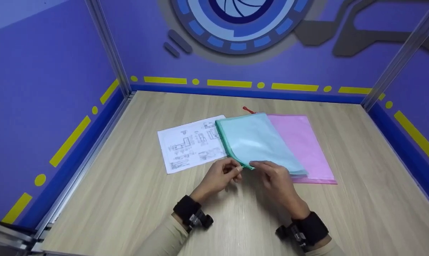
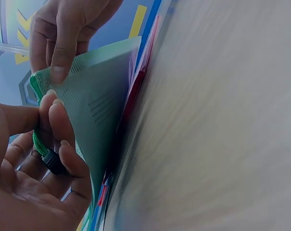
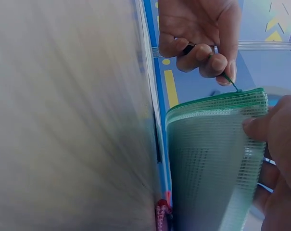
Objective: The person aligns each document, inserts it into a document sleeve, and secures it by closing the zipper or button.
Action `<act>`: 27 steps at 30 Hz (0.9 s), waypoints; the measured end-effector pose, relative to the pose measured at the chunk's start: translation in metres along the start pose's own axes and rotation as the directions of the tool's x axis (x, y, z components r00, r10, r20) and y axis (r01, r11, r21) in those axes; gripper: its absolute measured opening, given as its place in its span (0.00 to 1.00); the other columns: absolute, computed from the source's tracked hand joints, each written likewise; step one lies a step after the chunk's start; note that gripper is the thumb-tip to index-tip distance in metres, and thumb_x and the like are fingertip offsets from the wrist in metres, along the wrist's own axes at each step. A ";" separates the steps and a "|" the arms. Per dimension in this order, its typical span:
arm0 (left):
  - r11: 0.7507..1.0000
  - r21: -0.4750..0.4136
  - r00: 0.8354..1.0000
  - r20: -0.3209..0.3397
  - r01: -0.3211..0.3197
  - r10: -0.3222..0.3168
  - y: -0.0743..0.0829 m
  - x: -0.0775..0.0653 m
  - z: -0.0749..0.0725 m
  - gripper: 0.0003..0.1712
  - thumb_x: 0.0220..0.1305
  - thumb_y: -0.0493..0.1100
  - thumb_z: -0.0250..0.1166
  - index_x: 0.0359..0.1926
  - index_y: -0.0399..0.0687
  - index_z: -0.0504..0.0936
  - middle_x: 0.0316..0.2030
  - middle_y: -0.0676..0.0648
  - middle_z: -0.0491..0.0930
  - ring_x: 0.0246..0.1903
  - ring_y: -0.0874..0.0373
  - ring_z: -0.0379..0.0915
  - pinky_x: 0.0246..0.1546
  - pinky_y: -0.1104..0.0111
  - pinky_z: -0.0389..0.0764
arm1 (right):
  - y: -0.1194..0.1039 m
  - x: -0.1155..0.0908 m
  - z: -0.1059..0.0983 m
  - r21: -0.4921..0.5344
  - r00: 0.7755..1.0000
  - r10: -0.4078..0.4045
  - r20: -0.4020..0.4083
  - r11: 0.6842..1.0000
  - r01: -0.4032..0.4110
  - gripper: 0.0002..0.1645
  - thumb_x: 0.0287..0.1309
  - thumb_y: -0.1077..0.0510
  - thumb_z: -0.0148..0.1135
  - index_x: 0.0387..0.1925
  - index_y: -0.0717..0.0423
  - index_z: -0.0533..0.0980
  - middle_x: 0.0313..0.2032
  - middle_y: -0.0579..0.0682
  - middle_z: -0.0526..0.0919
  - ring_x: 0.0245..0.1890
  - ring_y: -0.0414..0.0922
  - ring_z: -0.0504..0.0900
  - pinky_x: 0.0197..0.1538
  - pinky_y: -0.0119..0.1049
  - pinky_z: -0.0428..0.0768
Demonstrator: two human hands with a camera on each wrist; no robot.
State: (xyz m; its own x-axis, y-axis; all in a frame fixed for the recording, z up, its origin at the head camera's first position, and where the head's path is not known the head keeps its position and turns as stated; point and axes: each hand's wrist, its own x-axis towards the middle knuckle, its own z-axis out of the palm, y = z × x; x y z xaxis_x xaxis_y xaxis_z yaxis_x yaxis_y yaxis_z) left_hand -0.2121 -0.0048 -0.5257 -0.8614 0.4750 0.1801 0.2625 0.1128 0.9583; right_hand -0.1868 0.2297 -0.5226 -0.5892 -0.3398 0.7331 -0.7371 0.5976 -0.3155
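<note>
A green mesh zip pouch (image 1: 257,142) lies slanted, its near corner lifted off the table. My left hand (image 1: 221,175) pinches the zip's green pull cord (image 3: 227,78) between thumb and fingers; the cord's black end (image 2: 53,162) hangs by the palm in the left wrist view. At the lifted corner, beside the zip's end, my right hand (image 1: 277,180) pinches the mesh between thumb and fingers. The green zip (image 1: 223,138) runs along the pouch's left edge. Whether anything lies inside the pouch, I cannot tell.
A pink pouch (image 1: 312,149) lies partly under the green one on the right. Its red pull cord (image 1: 248,110) sticks out at the back. On the left, a printed sheet with drawings (image 1: 186,145) reaches to the green pouch's edge. Blue panels (image 1: 147,53) enclose the wooden table (image 1: 129,199).
</note>
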 end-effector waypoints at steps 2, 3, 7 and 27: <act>1.000 -0.005 1.000 -0.007 -0.004 0.004 0.000 0.000 -0.001 0.15 0.80 0.44 0.62 0.49 0.33 0.82 0.33 0.49 0.87 0.35 0.38 0.85 0.37 0.45 0.86 | 0.000 0.001 0.000 0.015 1.000 -0.018 0.001 1.000 0.018 0.32 0.49 0.87 0.65 0.52 0.60 0.88 0.46 0.54 0.91 0.42 0.49 0.90 0.39 0.40 0.88; 1.000 -0.005 1.000 -0.008 -0.006 0.006 0.000 0.000 -0.002 0.15 0.80 0.44 0.62 0.49 0.33 0.82 0.33 0.48 0.87 0.35 0.38 0.85 0.38 0.45 0.86 | 0.001 0.001 0.000 0.022 1.000 -0.024 0.002 0.999 0.024 0.32 0.50 0.87 0.64 0.53 0.60 0.88 0.47 0.55 0.91 0.42 0.49 0.91 0.40 0.40 0.87; 1.000 -0.006 1.000 -0.013 -0.001 0.001 0.000 0.000 -0.004 0.16 0.80 0.44 0.62 0.49 0.31 0.82 0.34 0.45 0.87 0.35 0.38 0.86 0.39 0.43 0.85 | 0.000 0.002 -0.001 0.056 0.999 -0.033 0.004 0.998 0.032 0.29 0.55 0.85 0.63 0.53 0.61 0.87 0.48 0.56 0.90 0.41 0.49 0.91 0.40 0.39 0.88; 0.999 -0.035 0.999 -0.040 -0.006 0.004 0.000 0.002 -0.002 0.13 0.80 0.40 0.62 0.47 0.29 0.81 0.33 0.44 0.87 0.33 0.40 0.86 0.40 0.41 0.86 | 0.004 0.004 -0.002 -0.096 0.998 0.046 -0.049 0.994 -0.051 0.23 0.55 0.78 0.73 0.49 0.57 0.90 0.45 0.53 0.91 0.46 0.52 0.89 0.48 0.50 0.87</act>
State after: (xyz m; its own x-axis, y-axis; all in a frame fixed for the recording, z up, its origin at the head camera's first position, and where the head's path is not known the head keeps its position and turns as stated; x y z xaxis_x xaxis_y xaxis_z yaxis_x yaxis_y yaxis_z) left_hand -0.2151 -0.0059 -0.5249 -0.8770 0.4401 0.1928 0.2521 0.0799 0.9644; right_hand -0.1910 0.2321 -0.5200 -0.6057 -0.2755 0.7465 -0.6711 0.6809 -0.2932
